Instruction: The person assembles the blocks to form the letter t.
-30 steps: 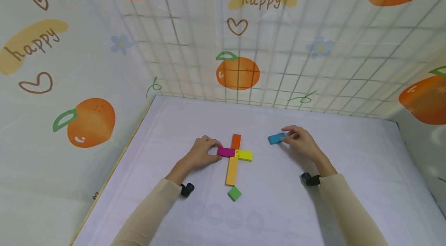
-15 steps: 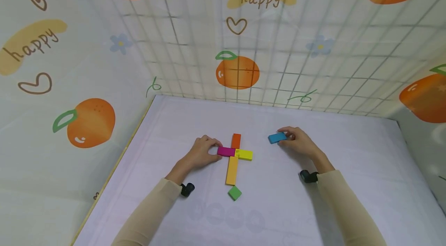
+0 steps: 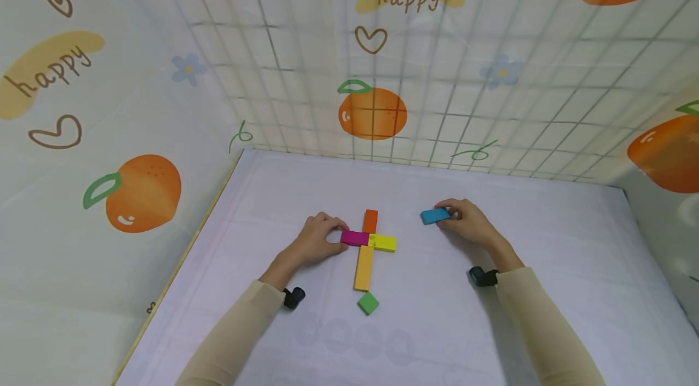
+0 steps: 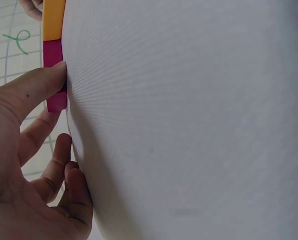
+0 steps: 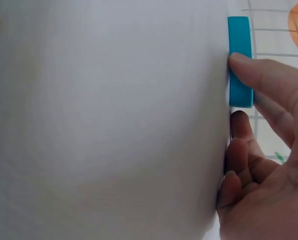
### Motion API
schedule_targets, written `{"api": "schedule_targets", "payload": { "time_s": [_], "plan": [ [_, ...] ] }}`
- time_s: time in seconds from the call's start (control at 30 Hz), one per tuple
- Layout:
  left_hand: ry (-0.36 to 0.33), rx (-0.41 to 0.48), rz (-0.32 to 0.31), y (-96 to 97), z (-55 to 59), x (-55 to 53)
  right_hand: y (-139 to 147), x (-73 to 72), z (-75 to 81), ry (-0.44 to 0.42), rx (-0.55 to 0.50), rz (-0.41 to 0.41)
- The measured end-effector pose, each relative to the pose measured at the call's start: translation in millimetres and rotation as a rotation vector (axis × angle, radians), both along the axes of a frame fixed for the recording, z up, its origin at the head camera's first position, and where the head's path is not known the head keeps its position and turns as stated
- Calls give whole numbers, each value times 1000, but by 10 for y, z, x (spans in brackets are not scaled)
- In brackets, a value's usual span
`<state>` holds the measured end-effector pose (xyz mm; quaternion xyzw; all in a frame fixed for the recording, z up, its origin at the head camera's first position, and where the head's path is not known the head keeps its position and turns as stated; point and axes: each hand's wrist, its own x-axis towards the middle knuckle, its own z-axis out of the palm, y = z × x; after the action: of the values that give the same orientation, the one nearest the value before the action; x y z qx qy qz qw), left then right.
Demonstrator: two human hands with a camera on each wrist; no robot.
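My left hand (image 3: 315, 241) pinches the outer end of a magenta block (image 3: 355, 238) between thumb and fingers. In the left wrist view the thumb lies on the near side of that magenta block (image 4: 53, 54). It forms the left arm of a cross lying flat, with a red-orange block (image 3: 371, 221) at the top, a yellow block (image 3: 384, 243) at the right and a longer amber block (image 3: 363, 268) below. To the right of the cross, apart from it, my right hand (image 3: 467, 221) pinches a blue block (image 3: 434, 216), seen in the right wrist view as a teal-blue block (image 5: 239, 35).
A small green block (image 3: 368, 303), turned like a diamond, lies just below the amber block. Everything lies on a white table surface (image 3: 437, 325). A patterned curtain (image 3: 306, 101) with oranges and grid lines hangs behind, and a printed sheet (image 3: 49, 192) at the left.
My right hand has shifted slightly left and its thumb has moved to the near side of the blue block, which has barely moved. The left hand and the cross have stayed put.
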<state>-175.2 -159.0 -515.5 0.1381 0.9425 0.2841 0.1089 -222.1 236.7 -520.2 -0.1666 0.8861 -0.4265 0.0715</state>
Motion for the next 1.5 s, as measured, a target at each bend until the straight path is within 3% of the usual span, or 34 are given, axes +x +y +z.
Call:
{"api": "schedule_targets", "payload": {
  "time_s": [0.33, 0.73, 1.1, 1.5],
  "plan": [
    [4, -6, -2, 2, 15, 6, -13, 5, -12, -31, 41, -50],
    [3, -6, -1, 10, 3, 7, 5, 42, 11, -60, 15, -77],
    [1, -9, 0, 9, 16, 8, -4, 154, 87, -77, 6, -107],
    [-4, -16, 2, 11, 4, -1, -39, 354, 179, -15, 61, -111]
  ]
}}
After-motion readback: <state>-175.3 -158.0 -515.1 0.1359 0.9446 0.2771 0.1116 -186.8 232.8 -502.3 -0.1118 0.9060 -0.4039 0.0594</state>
